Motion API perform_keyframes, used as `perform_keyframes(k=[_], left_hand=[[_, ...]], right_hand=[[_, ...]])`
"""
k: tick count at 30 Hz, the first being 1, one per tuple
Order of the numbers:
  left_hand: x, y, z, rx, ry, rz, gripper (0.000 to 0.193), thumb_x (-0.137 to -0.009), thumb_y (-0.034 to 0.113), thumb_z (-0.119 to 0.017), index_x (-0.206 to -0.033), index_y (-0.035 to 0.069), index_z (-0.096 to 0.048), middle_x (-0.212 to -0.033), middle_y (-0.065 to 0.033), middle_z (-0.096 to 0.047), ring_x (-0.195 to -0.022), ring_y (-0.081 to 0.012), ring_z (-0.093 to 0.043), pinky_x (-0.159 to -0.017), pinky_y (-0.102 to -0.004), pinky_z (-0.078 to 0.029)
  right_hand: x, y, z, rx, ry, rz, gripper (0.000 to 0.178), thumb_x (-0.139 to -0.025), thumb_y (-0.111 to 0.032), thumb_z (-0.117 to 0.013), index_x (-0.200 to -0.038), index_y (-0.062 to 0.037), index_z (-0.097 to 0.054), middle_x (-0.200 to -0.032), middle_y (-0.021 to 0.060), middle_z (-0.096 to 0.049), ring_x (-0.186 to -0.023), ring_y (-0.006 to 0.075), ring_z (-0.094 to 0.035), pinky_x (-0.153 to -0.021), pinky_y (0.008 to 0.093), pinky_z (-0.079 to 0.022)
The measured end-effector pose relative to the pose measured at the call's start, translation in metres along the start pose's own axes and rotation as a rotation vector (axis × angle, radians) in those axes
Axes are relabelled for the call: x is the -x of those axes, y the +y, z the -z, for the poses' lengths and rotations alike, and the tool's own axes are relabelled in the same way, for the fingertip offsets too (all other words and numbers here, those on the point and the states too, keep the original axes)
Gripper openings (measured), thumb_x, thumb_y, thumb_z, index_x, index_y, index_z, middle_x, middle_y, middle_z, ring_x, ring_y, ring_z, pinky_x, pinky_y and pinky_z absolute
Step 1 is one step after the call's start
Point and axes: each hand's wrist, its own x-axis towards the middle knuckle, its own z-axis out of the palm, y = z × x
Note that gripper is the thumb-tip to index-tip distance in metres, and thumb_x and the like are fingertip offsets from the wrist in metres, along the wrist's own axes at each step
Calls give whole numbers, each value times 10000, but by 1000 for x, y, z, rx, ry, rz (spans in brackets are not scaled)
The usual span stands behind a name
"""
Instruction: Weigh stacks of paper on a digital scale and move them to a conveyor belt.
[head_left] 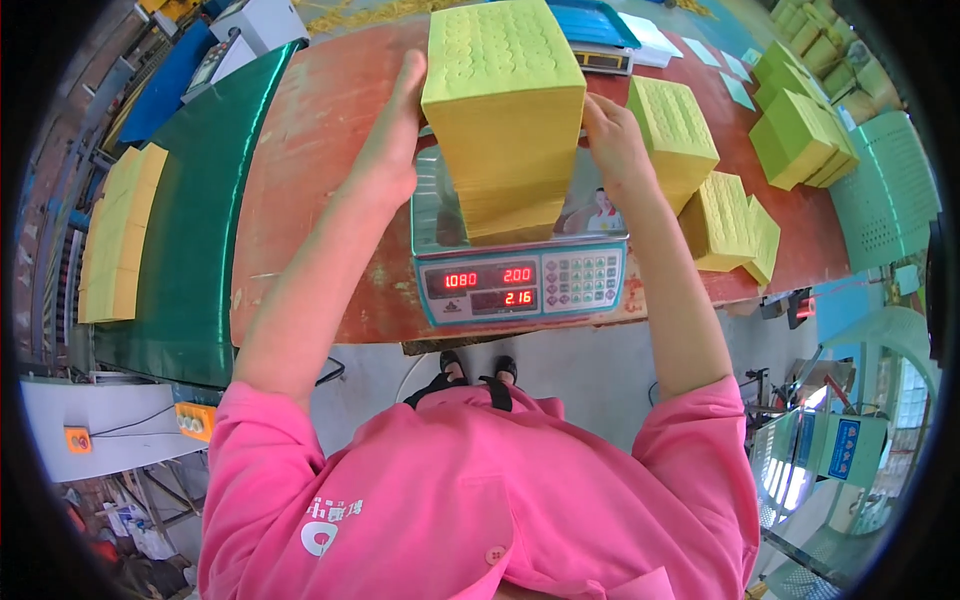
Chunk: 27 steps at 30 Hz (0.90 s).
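Observation:
A tall stack of yellow paper (515, 140) stands on the pan of a digital weighing scale (520, 283); its top sheet bears rows of embossed scalloped marks. My left hand (396, 135) presses flat along the stack's left side, thumb pointing up and the other fingers hidden behind the paper. On the opposite side, my right hand (617, 142) grips the stack near its upper right edge, fingers bent against it. Red digits glow on the scale's display, beside a keypad.
Smaller yellow stacks (675, 135) stand right of the scale, with greenish-yellow bundles (800, 135) farther right. A green conveyor belt (190, 230) on the left carries a row of yellow blocks (122, 235). Behind is another scale with a blue tray (590, 22). The reddish table (310, 160) ends before my body.

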Motion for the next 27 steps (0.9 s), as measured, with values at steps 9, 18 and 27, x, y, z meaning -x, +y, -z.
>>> perform_keyframes(k=[9,18,27], left_hand=[[-37,-72,-2,435,-89,-14,402,-972,263,-542,-1284,9,-560,-1179,-115,-635,-1002,-198,-641,-799,-350,-549],[-9,-56,-8,427,122,25,641,-1033,471,-367,-1457,-10,-379,-1480,-186,-431,-1344,-266,-444,-1108,-428,-358],[118,-130,133,631,519,68,728,-1024,530,-322,-1445,-64,-328,-1477,-233,-389,-1399,-336,-362,-1160,-497,-287]], right_hand=[[-6,34,-56,-738,127,-189,474,-994,-427,-531,-1289,-59,-581,-1120,65,-665,-971,170,-650,-825,329,-531],[25,24,-35,-641,26,-231,710,-1000,-601,-382,-1501,-98,-379,-1492,100,-436,-1337,210,-435,-1094,373,-349],[147,33,18,-647,185,-117,659,-1055,-489,-261,-1461,17,-382,-1484,175,-432,-1381,288,-402,-1123,430,-299]])
